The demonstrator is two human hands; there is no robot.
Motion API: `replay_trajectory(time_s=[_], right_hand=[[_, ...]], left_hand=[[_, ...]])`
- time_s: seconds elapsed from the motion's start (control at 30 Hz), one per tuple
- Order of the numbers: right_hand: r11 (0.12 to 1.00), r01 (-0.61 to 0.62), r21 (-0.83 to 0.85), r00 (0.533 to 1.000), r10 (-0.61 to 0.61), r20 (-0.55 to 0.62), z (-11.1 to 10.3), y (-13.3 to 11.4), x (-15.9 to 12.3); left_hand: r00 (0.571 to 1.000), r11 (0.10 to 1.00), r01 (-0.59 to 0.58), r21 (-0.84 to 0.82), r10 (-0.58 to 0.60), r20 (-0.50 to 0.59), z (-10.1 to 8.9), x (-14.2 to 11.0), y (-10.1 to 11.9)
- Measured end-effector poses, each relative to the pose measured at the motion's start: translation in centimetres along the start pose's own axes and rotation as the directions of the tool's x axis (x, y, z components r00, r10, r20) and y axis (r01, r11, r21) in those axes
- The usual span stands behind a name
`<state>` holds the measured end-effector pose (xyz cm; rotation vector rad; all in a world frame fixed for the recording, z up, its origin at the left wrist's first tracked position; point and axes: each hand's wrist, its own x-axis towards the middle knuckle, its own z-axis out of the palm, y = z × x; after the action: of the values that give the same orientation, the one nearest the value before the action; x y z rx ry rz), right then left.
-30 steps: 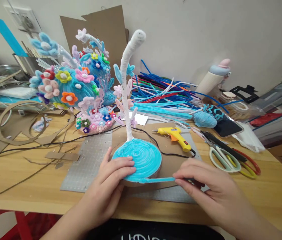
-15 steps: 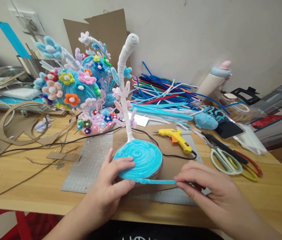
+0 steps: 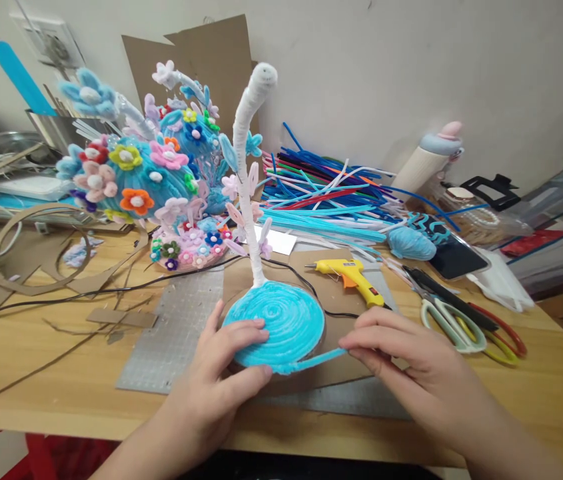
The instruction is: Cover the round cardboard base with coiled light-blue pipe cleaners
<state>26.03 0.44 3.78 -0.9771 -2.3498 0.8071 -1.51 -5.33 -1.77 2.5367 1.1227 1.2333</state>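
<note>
A round base [image 3: 286,317] is covered with a coil of bright blue pipe cleaner. From its back edge rises a white wrapped stem [image 3: 247,193], curved at the top and carrying small flowers and leaves. My left hand [image 3: 228,363] holds the base at its left front, fingers on top and thumb against the front rim. Between thumb and fingertips, my right hand [image 3: 401,367] pinches the loose end of a blue pipe cleaner [image 3: 322,359], which runs from the front rim near my left thumb. Just behind my right hand lies a yellow glue gun [image 3: 348,275].
Flower-covered blue pieces [image 3: 136,170] stand at the left rear. Many pipe cleaners [image 3: 321,193] are piled by the wall. Scissors [image 3: 454,327] and a phone [image 3: 461,257] lie right, cardboard offcuts [image 3: 6,267] left. A black cord [image 3: 111,288] crosses the grey cutting mat [image 3: 148,360].
My right hand has moved slightly back and left, bending the pipe cleaner from straight sideways up toward the rim's curve. My left hand keeps its hold on the base.
</note>
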Motion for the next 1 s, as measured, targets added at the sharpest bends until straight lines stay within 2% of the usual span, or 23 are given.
replay_trajectory(time_s=[0.13, 0.37, 0.6, 1.0], right_hand=[[1.0, -0.029, -0.002, 1.0, 0.028, -0.008, 0.0, 0.1, 0.4], [0.989, -0.149, 0.018, 0.989, 0.15, -0.005, -0.4, 0.2, 0.8], [0.992, -0.126, 0.01, 0.992, 0.126, -0.025, -0.5, 0.2, 1.3], [0.988, -0.154, -0.02, 0.988, 0.154, -0.012, -0.4, 0.4, 2.0]], left_hand=[[1.0, 1.0, 0.008, 0.001, -0.008, 0.002, 0.0, 0.0, -0.1], [1.0, 1.0, 0.017, -0.02, -0.018, -0.007, 0.2, -0.2, -0.2], [1.0, 1.0, -0.007, -0.016, 0.007, 0.011, 0.2, -0.1, -0.1], [1.0, 1.0, 0.001, -0.011, 0.0, 0.013, 0.3, -0.3, -0.2]])
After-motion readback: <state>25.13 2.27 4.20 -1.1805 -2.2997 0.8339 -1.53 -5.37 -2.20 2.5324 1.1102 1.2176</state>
